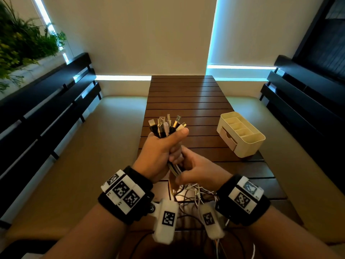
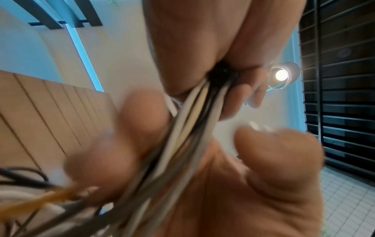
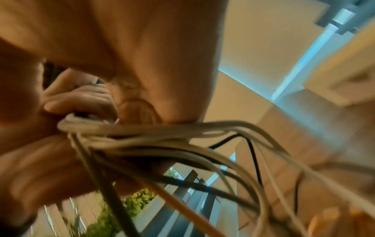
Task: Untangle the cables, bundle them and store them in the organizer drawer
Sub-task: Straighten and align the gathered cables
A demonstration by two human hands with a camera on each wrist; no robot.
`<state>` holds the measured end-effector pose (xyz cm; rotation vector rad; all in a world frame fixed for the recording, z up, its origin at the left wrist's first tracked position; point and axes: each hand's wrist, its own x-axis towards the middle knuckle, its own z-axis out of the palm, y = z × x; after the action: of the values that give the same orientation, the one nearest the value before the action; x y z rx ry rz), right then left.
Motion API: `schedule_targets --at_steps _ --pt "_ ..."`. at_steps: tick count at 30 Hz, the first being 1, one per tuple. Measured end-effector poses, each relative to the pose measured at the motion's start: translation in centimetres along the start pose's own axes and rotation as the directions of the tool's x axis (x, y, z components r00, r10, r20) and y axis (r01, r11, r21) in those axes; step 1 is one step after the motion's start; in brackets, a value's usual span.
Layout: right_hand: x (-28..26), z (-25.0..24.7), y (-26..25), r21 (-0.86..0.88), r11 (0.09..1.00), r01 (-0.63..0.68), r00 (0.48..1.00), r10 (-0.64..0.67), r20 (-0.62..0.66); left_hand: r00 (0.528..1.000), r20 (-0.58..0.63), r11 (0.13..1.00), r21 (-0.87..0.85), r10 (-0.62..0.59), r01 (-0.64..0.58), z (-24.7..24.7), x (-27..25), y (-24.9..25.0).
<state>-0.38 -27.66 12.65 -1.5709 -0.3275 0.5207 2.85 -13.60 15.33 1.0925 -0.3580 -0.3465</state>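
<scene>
My left hand holds a bundle of black and white cables upright in a fist above the table, with several USB plugs fanning out of its top. Just below it, my right hand is curled round the same cables where they leave the fist. In the left wrist view the cables run down from the fist between blurred fingers. The right wrist view has the loose strands spreading out and down. A cream organizer stands to the right, its small drawer closed.
The loose cable tails lie tangled on the slatted wooden table under my wrists. Cushioned benches with dark slatted backs flank the table. Plants are at the far left.
</scene>
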Motion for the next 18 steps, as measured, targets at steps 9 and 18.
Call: schedule_targets --at_steps 9,18 --pt "0.3 -3.3 -0.7 -0.703 0.703 -0.107 0.971 -0.079 -0.227 0.993 -0.12 0.994 -0.105 -0.016 0.003 0.8 -0.3 1.2" --pt "0.4 -5.1 -2.6 -0.832 0.521 -0.191 0.918 -0.206 -0.34 0.97 -0.244 0.993 -0.112 0.0 -0.029 -0.5 -1.1 2.8"
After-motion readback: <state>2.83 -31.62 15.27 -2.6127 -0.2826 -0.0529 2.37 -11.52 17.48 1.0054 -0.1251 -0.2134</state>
